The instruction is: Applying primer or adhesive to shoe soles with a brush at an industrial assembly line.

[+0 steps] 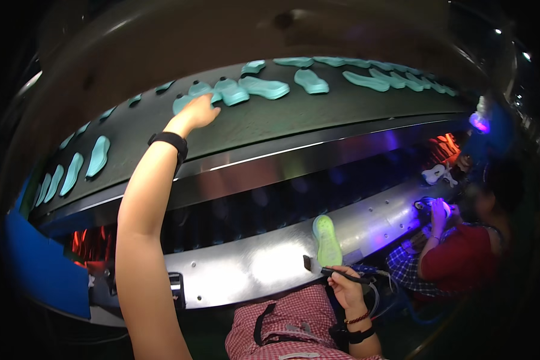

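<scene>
My left hand (199, 113) reaches far over the dark conveyor belt, its fingers curled at a cluster of mint-green shoe soles (231, 92). The fingertips are partly hidden, and it appears to grip a sole. In my right hand (347, 289), low over the metal ledge, is a black-handled brush (342, 274), its dark bristles pointing left. Just beyond the brush, a yellow-green shoe sole (327, 240) lies lengthwise on the ledge, its toe or heel end pointing away from me.
More mint-green soles (98, 156) lie along the belt (270, 120). A shiny metal rail (240, 159) edges the belt above a dark gap. The metal ledge (240, 270) curves before my lap. At right a co-worker in a red top (462, 264) handles something under violet light.
</scene>
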Tool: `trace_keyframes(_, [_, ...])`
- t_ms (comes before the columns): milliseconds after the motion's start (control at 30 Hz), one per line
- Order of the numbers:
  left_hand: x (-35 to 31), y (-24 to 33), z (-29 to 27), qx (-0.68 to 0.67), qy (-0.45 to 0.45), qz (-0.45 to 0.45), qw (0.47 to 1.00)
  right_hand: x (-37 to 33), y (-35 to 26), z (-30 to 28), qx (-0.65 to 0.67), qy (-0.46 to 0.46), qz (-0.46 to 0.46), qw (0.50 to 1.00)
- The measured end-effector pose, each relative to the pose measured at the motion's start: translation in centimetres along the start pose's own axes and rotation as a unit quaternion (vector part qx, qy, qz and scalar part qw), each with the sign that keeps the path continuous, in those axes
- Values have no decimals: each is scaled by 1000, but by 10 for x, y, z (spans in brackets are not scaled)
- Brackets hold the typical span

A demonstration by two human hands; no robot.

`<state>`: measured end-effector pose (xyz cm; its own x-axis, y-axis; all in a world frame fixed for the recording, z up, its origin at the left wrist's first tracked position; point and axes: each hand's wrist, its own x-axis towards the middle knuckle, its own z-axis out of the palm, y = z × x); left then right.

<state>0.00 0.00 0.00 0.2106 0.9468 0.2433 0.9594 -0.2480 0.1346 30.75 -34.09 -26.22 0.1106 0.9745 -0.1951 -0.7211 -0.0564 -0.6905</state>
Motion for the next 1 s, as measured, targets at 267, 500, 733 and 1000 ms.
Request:
trace_keyframes(267, [47, -38, 35, 126, 9, -148, 981, -1, 3, -27, -6, 35, 12, 999])
trace_keyframes(500, [71, -37, 44, 99, -13, -189, 977, -4, 8, -42, 21, 89, -3, 996])
trace_keyframes(733, [75, -45, 51, 118, -31, -166, 979, 6, 11, -57, 62, 69, 30, 995])
trace_keyframes(1000, [64, -11, 33, 56, -58, -92, 992, 8, 10, -60, 75, 60, 57, 994])
